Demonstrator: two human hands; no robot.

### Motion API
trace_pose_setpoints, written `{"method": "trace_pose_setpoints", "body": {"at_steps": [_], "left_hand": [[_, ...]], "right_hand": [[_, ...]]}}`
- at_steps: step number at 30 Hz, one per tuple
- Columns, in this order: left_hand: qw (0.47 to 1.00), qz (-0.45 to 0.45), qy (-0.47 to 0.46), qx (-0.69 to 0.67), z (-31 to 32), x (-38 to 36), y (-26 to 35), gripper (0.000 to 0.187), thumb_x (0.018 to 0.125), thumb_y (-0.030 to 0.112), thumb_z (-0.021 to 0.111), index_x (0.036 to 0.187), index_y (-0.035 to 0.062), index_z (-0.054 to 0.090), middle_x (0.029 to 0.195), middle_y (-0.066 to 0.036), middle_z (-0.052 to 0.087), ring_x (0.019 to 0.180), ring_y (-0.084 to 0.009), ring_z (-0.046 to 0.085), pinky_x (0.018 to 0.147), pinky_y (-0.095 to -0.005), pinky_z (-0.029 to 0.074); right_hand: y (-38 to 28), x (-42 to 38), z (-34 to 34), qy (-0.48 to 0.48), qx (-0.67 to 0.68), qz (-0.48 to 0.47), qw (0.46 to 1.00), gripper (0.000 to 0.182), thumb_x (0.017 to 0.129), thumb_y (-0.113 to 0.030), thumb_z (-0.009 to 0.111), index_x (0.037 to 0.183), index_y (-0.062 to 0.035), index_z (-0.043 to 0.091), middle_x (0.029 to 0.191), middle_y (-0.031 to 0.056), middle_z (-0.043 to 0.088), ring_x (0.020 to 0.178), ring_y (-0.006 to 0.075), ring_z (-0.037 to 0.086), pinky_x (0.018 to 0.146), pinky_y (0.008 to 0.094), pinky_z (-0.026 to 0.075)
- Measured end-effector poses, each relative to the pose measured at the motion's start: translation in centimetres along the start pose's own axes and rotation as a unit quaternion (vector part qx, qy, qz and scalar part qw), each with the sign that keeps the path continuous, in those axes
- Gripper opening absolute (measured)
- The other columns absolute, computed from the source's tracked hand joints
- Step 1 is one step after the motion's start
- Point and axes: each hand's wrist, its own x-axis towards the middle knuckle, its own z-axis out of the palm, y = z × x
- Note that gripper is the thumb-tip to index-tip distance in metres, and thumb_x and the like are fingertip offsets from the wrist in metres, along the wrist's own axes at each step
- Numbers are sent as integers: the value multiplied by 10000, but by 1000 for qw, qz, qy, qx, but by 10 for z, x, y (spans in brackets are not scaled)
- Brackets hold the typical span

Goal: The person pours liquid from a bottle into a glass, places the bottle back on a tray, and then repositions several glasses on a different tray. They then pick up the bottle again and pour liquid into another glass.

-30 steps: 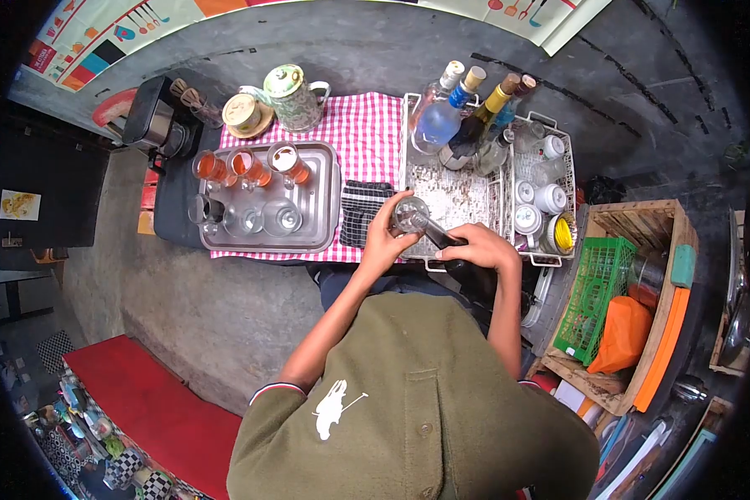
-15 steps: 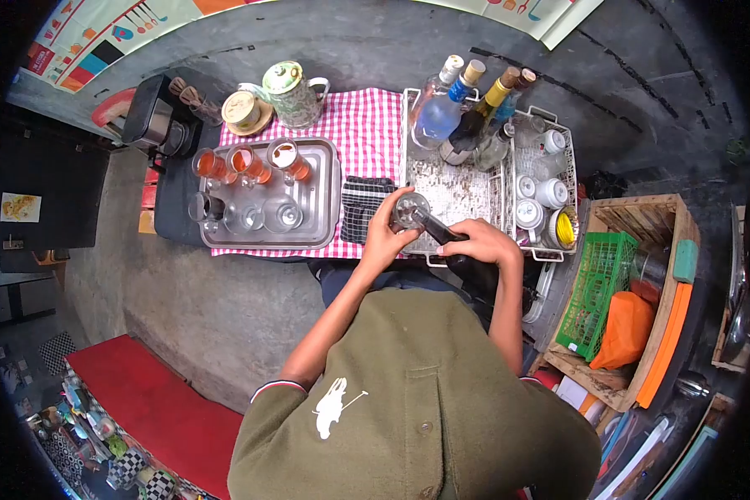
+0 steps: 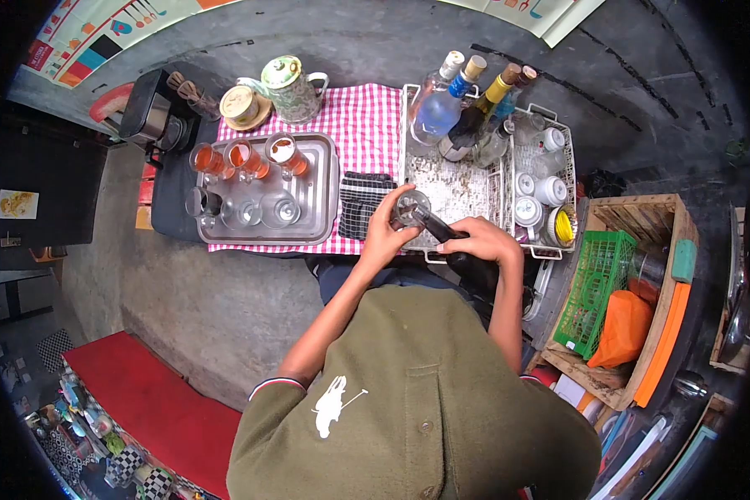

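Cloth-covered surface carries rack and tray. White rack, right side: raised sides likely keep the tall bottles from tipping. Metal tray, left: rim probably keeps the handled glasses together. Dark bottle: gripped in right hand, tilted, neck at the clear glass. Left hand wraps that glass by the rack's left edge, presumably steadying it.
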Motion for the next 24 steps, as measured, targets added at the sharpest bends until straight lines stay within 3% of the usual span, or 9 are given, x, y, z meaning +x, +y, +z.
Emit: {"method": "trace_pose_setpoints", "body": {"at_steps": [24], "left_hand": [[1000,21,-1,20,1,5,-9,735,719,-73,730,1408,85,526,1345,-71,529,1175,-161,586,942,-287,543]], "right_hand": [[4,0,-4,-11,-5,20,1000,472,794,-457,737,910,0,729,748,131,677,735,193,625,715,343,475]]}}
